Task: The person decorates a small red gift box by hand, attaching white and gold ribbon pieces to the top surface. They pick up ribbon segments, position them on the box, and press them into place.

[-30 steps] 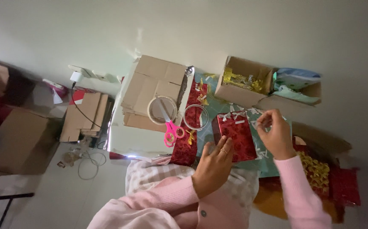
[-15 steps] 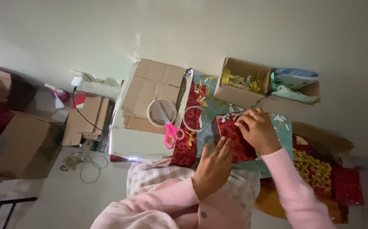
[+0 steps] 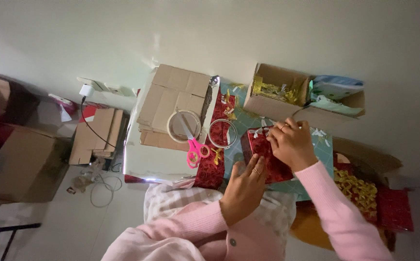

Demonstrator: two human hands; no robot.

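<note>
A red glittery gift box (image 3: 263, 153) sits centre, an open brown carton (image 3: 277, 94) behind, possibly holding gold trim.

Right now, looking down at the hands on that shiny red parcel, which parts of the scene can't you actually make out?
Head view only:
- Red parcel: its right part is covered by the right hand, its near edge by the left hand.
- What the right fingertips pinch: too small to tell.
- Open cardboard box: gold contents too dim and small to identify.
- Brown box at left: dark, and cut by the frame edge.
</note>
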